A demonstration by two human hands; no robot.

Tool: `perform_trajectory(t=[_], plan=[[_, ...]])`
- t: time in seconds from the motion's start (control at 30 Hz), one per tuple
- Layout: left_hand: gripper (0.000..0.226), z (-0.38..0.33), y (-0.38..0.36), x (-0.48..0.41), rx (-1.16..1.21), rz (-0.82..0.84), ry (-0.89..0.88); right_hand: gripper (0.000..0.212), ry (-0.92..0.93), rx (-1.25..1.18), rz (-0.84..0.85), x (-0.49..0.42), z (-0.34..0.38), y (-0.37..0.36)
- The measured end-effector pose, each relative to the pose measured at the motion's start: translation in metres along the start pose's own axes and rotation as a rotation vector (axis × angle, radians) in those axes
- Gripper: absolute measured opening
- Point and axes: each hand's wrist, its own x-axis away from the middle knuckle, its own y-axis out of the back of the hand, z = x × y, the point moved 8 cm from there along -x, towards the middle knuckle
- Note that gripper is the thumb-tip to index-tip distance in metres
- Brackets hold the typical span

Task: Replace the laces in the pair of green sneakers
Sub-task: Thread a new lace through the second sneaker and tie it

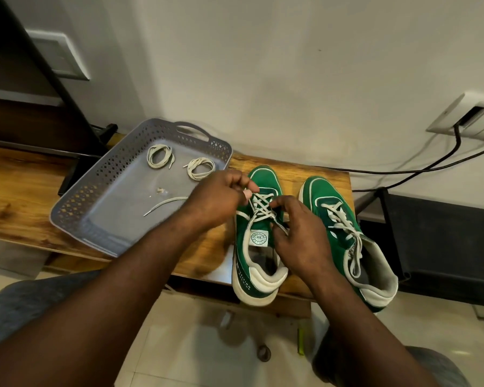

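Beside the grey tray (76, 208), a green sneaker (242, 241) is held by its white lace (259, 209).
I see two coiled laces (159, 155) and a loose lace (165, 203) in the tray. Just right of it, the left hand (218, 196) pinches the white lace and the right hand (299, 236) curls its fingers on it at the eyelets. The second sneaker (337, 252) stands farthest right of the tray.

Sneakers (259, 191): matt green suede-like cloth w/ white rubber soles. Tray (76, 196): perforated grey plastic. Tabletop (20, 196): glossy wood grain.
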Motion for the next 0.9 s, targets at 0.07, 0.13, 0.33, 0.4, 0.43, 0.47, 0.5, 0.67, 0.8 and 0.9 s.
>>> perform_trajectory(t=[0.07, 0.13, 0.33, 0.4, 0.43, 0.47, 0.5, 0.67, 0.8, 0.9], plan=[[0.022, -0.009, 0.013, -0.001, 0.087, -0.056, -0.033, 0.049, 0.001, 0.021, 0.008, 0.000, 0.001, -0.001], [0.024, -0.015, 0.014, 0.002, 0.079, -0.050, -0.054, 0.049, 0.001, 0.035, 0.008, 0.000, 0.002, 0.000], [0.032, -0.017, 0.010, 0.004, 0.143, -0.075, -0.060, 0.051, 0.001, 0.085, 0.020, 0.001, 0.005, 0.001], [0.023, -0.023, 0.011, 0.006, 0.122, -0.051, -0.104, 0.049, 0.000, 0.052, 0.040, 0.001, 0.004, 0.000], [0.021, -0.031, 0.010, 0.009, 0.097, -0.024, -0.151, 0.048, 0.002, 0.003, 0.049, 0.001, 0.005, 0.000], [0.020, -0.040, 0.010, 0.013, 0.079, 0.012, -0.212, 0.046, 0.003, -0.083, 0.052, 0.001, 0.008, 0.001], [0.020, -0.050, 0.010, 0.017, 0.084, 0.048, -0.271, 0.043, -0.004, -0.208, 0.048, 0.001, 0.012, 0.003], [0.020, -0.078, 0.014, 0.026, 0.457, 0.146, -0.369, 0.011, -0.017, -0.659, -0.110, -0.005, 0.036, 0.022], [0.023, -0.073, 0.030, 0.017, 0.572, 0.082, -0.385, 0.011, -0.299, -0.554, -0.367, 0.000, -0.005, 0.036], [0.021, -0.070, 0.026, 0.016, 0.494, 0.094, -0.337, 0.018, -0.269, -0.410, -0.322, 0.000, -0.007, 0.040]])
